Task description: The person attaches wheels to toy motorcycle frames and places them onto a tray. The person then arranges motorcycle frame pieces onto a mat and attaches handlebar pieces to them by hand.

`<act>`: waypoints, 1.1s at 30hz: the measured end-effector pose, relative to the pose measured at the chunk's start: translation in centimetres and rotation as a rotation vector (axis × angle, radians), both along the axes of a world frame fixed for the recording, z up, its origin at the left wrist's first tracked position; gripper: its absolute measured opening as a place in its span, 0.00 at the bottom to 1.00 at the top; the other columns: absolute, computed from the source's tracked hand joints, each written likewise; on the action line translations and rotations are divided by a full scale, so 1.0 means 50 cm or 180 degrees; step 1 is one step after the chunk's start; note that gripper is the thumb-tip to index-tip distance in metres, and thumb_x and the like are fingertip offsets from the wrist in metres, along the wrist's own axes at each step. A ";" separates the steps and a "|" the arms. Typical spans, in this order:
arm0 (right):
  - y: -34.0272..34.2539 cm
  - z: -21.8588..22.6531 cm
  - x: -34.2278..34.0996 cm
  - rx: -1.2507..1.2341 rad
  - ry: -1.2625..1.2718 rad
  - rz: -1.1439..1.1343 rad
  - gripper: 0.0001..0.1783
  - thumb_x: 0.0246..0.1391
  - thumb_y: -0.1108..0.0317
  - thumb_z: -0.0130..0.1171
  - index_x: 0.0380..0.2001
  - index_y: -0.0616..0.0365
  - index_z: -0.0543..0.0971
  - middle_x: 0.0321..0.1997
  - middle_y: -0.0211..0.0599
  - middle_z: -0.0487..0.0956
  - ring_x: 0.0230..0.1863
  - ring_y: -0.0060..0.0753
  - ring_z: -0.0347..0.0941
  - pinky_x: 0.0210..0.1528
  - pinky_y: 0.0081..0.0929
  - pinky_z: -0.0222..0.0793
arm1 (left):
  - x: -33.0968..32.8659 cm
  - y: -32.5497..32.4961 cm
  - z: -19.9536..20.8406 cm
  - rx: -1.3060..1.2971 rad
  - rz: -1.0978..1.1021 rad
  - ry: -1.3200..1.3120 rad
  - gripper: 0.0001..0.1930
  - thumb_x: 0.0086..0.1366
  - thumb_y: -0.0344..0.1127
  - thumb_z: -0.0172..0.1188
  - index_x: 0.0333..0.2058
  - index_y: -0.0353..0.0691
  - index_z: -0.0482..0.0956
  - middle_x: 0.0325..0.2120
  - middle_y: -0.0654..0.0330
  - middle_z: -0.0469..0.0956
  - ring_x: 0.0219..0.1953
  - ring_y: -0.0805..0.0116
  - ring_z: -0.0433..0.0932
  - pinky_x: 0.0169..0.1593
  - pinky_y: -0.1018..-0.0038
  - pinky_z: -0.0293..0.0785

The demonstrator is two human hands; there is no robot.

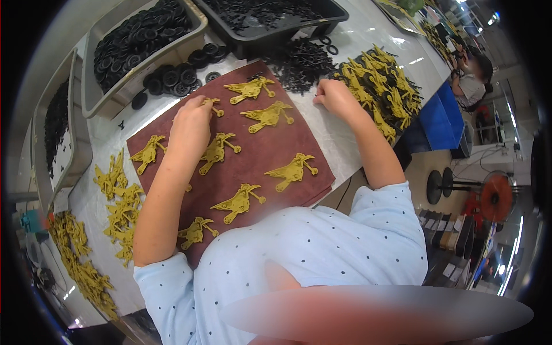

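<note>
My left hand (194, 122) is curled over a yellow plastic part (216, 108) on the brown-red mat (244, 150). It hides most of that part, and its fingertips are partly out of sight. More yellow plastic parts, flat with a thin arm ending in a small round knob, lie spaced out over the mat, such as one yellow part (292, 171) near the right edge. Beyond the mat's right edge, my right hand (338, 98) is closed in a pinch beside a heap of small black pieces (303, 64). What its fingertips hold is too small to make out.
A grey bin (95, 104) of black wheels and a black tray (276, 35) of small pieces stand at the back. Loose black wheels (179, 77) lie before them. Yellow-and-black assemblies (382, 86) are heaped at right, yellow parts (123, 213) at left. A person (472, 80) sits farther right.
</note>
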State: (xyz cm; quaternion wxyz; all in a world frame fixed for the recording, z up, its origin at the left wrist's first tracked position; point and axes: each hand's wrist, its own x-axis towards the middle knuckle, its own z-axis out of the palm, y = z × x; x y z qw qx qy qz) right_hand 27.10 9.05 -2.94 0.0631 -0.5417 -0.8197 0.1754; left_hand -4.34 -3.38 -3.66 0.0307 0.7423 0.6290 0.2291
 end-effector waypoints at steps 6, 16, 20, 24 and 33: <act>-0.002 0.066 -0.089 -0.1033 0.1148 0.0182 0.08 0.51 0.74 0.59 0.36 0.62 0.79 0.26 0.31 0.78 0.26 0.19 0.72 0.30 0.21 0.69 | -0.001 -0.048 -0.014 -0.0359 0.0082 0.0284 0.18 0.57 0.29 0.59 0.47 0.30 0.74 0.52 0.47 0.71 0.57 0.51 0.68 0.59 0.63 0.64; 0.030 0.052 -0.102 -0.0864 0.1389 -0.0065 0.08 0.49 0.72 0.61 0.33 0.62 0.81 0.23 0.35 0.79 0.25 0.24 0.74 0.29 0.23 0.71 | -0.022 -0.053 -0.027 -0.0275 0.0234 0.0356 0.18 0.56 0.30 0.59 0.46 0.29 0.74 0.51 0.47 0.71 0.56 0.52 0.69 0.59 0.62 0.65; 0.022 0.061 -0.224 -0.0472 0.1129 0.0801 0.08 0.49 0.69 0.62 0.33 0.60 0.82 0.25 0.33 0.80 0.27 0.21 0.75 0.32 0.23 0.70 | -0.020 -0.044 -0.038 -0.0278 0.0188 0.0577 0.18 0.56 0.33 0.60 0.44 0.30 0.75 0.50 0.47 0.73 0.55 0.53 0.70 0.59 0.63 0.65; 0.010 0.064 -0.399 -0.0251 0.1329 0.1587 0.10 0.47 0.67 0.63 0.34 0.57 0.83 0.28 0.38 0.82 0.30 0.28 0.78 0.34 0.25 0.72 | -0.007 -0.040 -0.060 -0.0010 0.0249 0.0690 0.17 0.55 0.34 0.60 0.41 0.29 0.76 0.47 0.47 0.74 0.54 0.53 0.71 0.58 0.63 0.65; -0.043 -0.047 -0.678 -0.0417 0.2066 0.2002 0.13 0.45 0.71 0.64 0.37 0.62 0.81 0.32 0.44 0.82 0.32 0.35 0.80 0.37 0.28 0.74 | 0.007 -0.038 -0.014 -0.0909 0.0335 -0.0113 0.19 0.60 0.34 0.55 0.47 0.29 0.71 0.48 0.46 0.72 0.52 0.49 0.71 0.55 0.62 0.69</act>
